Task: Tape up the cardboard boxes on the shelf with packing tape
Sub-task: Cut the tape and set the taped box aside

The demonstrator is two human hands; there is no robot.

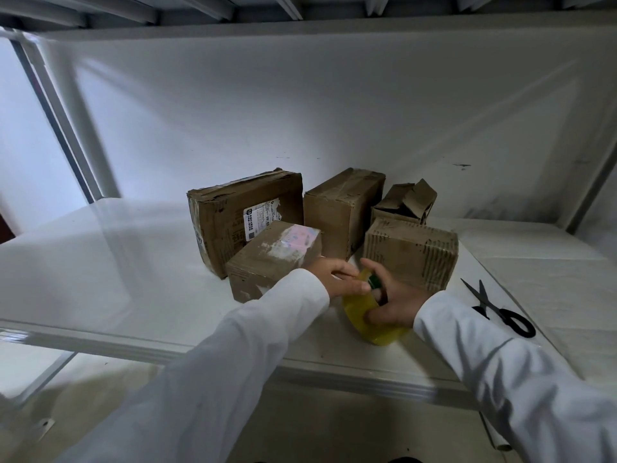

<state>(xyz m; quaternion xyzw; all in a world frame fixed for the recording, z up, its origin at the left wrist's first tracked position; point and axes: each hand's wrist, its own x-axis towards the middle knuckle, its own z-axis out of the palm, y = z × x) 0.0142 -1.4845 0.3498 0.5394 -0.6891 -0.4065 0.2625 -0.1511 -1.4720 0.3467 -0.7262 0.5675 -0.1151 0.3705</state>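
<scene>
Right now the right hand [394, 304] grips the yellowish packing tape roll [370, 320] at the front of the shelf [140, 282], thumb clamped on its side, while the left hand [337, 279] rests curled fingers on the roll's upper edge, seemingly hunting the loose end. I'd pick that end up with a fingernail, steady the roll, then peel a strip towards the small cardboard box [270, 262] just beside it; scissors [500, 312] lie near for cutting.

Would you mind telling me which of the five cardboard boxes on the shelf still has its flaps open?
The small box at the back right: its top flaps stick up untaped, while the other four are closed.
</scene>
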